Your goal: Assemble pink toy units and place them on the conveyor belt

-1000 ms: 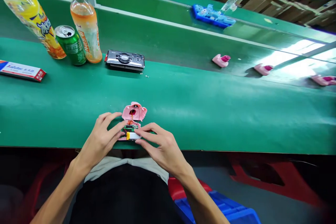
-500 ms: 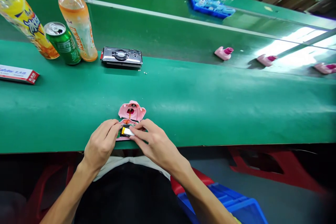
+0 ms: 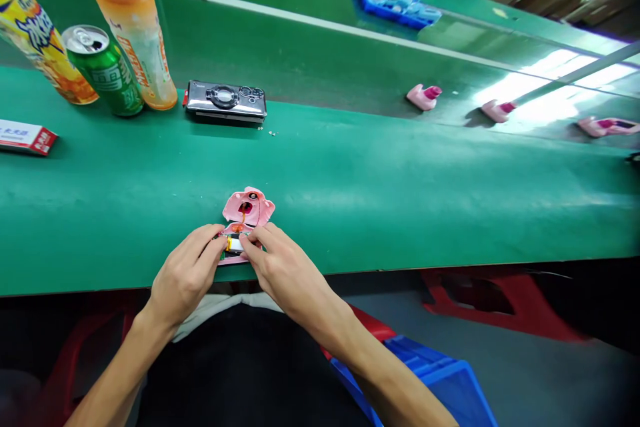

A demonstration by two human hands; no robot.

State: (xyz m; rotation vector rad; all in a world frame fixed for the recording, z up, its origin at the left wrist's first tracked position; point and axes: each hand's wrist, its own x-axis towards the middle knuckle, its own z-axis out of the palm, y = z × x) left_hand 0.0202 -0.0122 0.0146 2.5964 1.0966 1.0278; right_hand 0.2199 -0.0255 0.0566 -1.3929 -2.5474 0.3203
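An opened pink plastic casing lies near the front edge of the green table. Its upper shell (image 3: pixel 248 207) is folded away, joined by thin wires to the lower shell (image 3: pixel 239 261). Inside the lower shell sits a silver battery with a yellow end (image 3: pixel 235 245). My left hand (image 3: pixel 187 267) grips the left side of the lower shell with fingers closed. My right hand (image 3: pixel 280 263) has its fingers together over the right end of the battery, and its fingertips touch it.
Beyond lie a phone (image 3: pixel 226 101), a green can (image 3: pixel 103 71), an orange drink bottle (image 3: pixel 137 33), a yellow bottle (image 3: pixel 43 33) and a red-white box (image 3: pixel 26 138). Pink casings (image 3: pixel 424 97) and a blue tray (image 3: pixel 395 5) are farther back. A blue crate (image 3: pixel 440 380) stands below.
The view has shifted slightly. My right fingers have drawn closer over the battery, and my left fingertips now reach its yellow end.
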